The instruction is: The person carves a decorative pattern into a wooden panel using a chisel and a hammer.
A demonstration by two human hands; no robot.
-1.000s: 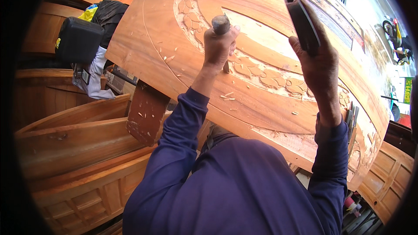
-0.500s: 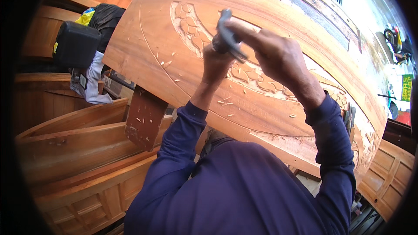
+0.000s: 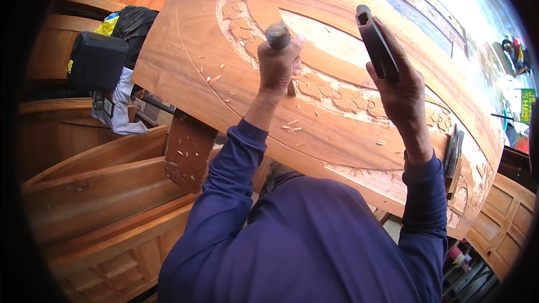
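My left hand [image 3: 276, 67] is wrapped round an upright chisel [image 3: 277, 36]. The rounded butt of its handle shows above my fist, and its blade comes down at the carved band of a large wooden panel [image 3: 331, 145]. My right hand [image 3: 401, 92] grips a dark hammer [image 3: 377, 45], held up to the right of the chisel and apart from it. Most of the hammer's handle is hidden by my fingers. Leaf and scroll shapes [image 3: 351, 101] stand out in the carved band, and pale wood chips [image 3: 291, 128] lie scattered over the panel.
Several chisels or similar tools [image 3: 453, 154] lie on the panel's right part. A black case [image 3: 98, 60] stands at the left beside dark cloth. Wooden panels [image 3: 112, 202] are stacked low on the left, and a panelled wooden piece [image 3: 502, 219] sits at the right.
My right hand has drawn the hammer back, up and to the right, away from the chisel, whose butt now shows. My left hand stays in nearly the same place.
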